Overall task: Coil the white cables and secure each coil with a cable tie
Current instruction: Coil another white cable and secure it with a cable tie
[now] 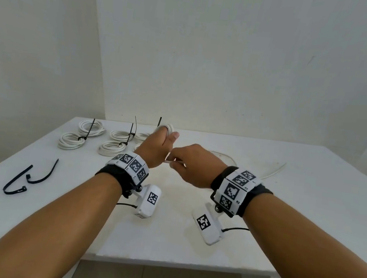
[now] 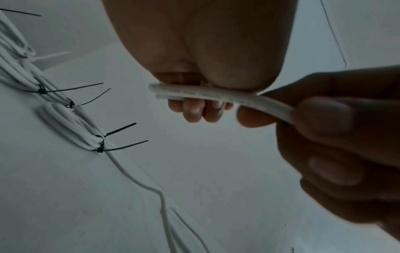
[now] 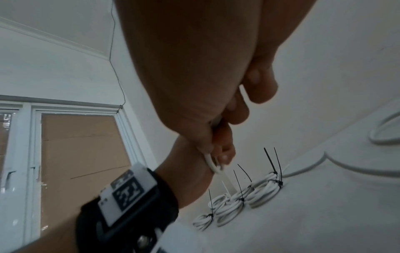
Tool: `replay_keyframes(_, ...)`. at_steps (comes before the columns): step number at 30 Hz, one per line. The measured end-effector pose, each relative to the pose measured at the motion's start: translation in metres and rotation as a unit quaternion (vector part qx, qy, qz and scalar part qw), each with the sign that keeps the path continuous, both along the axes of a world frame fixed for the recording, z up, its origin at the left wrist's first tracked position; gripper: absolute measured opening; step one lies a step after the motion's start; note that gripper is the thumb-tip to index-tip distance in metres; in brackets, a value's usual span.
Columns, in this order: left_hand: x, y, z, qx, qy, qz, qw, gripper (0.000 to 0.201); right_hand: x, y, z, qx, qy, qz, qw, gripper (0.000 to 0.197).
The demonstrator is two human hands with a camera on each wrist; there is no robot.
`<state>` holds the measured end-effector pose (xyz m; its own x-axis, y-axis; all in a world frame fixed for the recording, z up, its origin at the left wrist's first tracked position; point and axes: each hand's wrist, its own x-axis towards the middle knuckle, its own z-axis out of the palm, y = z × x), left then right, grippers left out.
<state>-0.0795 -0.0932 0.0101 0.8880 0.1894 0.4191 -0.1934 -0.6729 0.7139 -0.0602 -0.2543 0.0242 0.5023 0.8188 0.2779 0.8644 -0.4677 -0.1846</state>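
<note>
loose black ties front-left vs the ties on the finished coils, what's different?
The two loose cable ties lie bare on the table, bent into open curves and around nothing. The ties on the finished coils are cinched round white cable, with their tails sticking up. The loose ones sit near the front-left edge, apart from any cable; the fastened ones sit in the far-left cluster. Both sets are black and thin.

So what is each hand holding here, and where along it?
Both hold the same white cable. The left hand grips it near its free end; the right hand pinches it just beside that grip, the rest trailing onto the table.
</note>
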Motion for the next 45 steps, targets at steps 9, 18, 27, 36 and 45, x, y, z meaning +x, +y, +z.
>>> replay_keyframes(9, -0.02, -0.01, -0.004, -0.206, 0.166, -0.218, 0.94, 0.056, 0.02, -0.024, 0.025, 0.248, 0.108, 0.036, 0.962, 0.014)
replay_keyframes(18, -0.024, -0.014, 0.004, -0.341, 0.091, -0.313, 0.882, 0.044, 0.02, -0.014, 0.003, 0.43, 0.176, 0.076, 0.882, 0.007)
replay_keyframes(27, -0.029, -0.024, 0.015, -0.429, 0.043, -0.327, 0.841, 0.049, 0.002, 0.005, -0.022, 0.476, 0.153, 0.055, 0.864, 0.03)
replay_keyframes(36, -0.027, -0.027, 0.016, -0.415, 0.061, -0.185, 0.888, 0.058, 0.004, 0.009, -0.014, 0.518, 0.076, 0.016, 0.852, 0.026)
replay_keyframes(45, -0.033, -0.032, 0.025, -0.58, 0.039, -0.168, 0.796, 0.027, 0.006, 0.01, -0.004, 0.48, 0.054, -0.024, 0.875, 0.024)
